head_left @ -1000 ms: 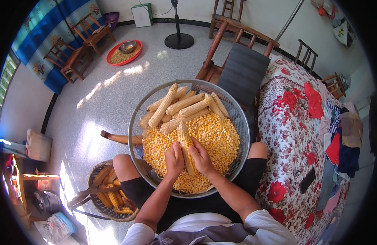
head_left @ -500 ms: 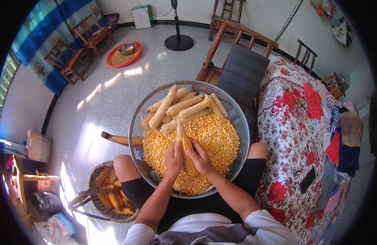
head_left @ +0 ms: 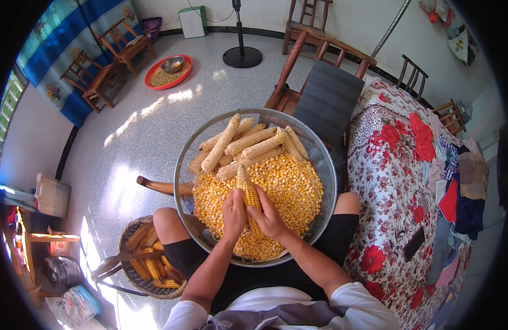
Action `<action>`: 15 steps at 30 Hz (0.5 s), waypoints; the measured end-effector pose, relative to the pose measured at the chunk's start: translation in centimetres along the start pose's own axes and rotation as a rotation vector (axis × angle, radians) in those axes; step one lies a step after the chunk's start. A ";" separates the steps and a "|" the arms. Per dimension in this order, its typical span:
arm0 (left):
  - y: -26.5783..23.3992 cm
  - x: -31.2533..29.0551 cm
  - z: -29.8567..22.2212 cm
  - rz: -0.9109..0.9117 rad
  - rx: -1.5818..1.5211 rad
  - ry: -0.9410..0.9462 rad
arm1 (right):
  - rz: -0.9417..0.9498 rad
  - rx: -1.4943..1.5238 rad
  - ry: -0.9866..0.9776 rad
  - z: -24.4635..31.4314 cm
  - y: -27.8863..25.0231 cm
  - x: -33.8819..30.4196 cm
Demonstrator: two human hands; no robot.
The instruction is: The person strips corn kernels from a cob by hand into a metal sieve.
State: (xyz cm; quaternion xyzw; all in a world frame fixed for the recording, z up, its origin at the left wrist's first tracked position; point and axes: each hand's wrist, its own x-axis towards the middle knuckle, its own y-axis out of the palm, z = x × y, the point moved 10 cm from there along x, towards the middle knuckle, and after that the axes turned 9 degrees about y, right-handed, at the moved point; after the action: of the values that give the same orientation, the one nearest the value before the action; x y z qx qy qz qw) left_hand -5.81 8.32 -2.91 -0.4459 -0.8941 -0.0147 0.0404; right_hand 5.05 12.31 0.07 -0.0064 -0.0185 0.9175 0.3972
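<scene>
Clamping corn cob (head_left: pixel 250 195), your left hand (head_left: pixel 234 213) and right hand (head_left: pixel 269 218) closed round it, kernels (head_left: pixel 298 190) beneath, bare cobs (head_left: pixel 250 141) beyond

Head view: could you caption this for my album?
Left hand and right hand grip a cob over loose kernels in a sieve.

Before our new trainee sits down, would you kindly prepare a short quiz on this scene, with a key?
1. Multiple choice: what do the left grip and right grip hold between them?
a) a metal bowl
b) an ear of corn
c) a plastic bag

2. True or false: the pale cobs lie in the red tray.

3. Fill in the side: in this view, the wicker basket of corn ears is to the ___ of the mesh basin.

Key: 1. b. 2. False; they lie in the mesh basin, beyond most of the loose kernels. 3. Left.
</scene>
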 end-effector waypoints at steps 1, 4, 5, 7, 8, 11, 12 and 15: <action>0.0 -0.2 0.9 -0.004 -0.029 -0.084 | -0.001 0.000 0.000 0.0 -0.1 0.0; -0.1 -0.2 0.7 0.005 0.014 -0.044 | 0.013 0.031 0.003 0.0 0.1 0.1; -0.1 -0.3 0.6 0.006 0.014 -0.043 | 0.007 0.043 0.005 0.1 0.1 0.1; 0.0 -0.4 0.5 -0.004 -0.028 -0.049 | 0.000 0.055 0.006 -0.2 0.0 0.1; 0.0 -0.5 0.3 -0.002 -0.028 -0.048 | -0.009 0.099 0.020 -0.7 -0.2 0.2; 1.2 -0.6 -1.3 0.098 -0.049 0.002 | -0.055 0.157 0.043 -1.6 -0.9 0.1; 1.7 -0.6 -1.7 0.112 -0.100 -0.008 | -0.088 0.171 0.054 -1.7 -1.2 0.0; 2.4 -0.7 -2.2 0.127 -0.102 0.048 | -0.138 0.073 -0.019 -1.4 -1.3 -0.1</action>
State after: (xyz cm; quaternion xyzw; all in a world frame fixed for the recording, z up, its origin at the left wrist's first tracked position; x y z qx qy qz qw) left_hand -3.34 9.08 -0.83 -0.5026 -0.8609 -0.0682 0.0401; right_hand 6.11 13.11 -1.25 0.0180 0.0111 0.8880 0.4594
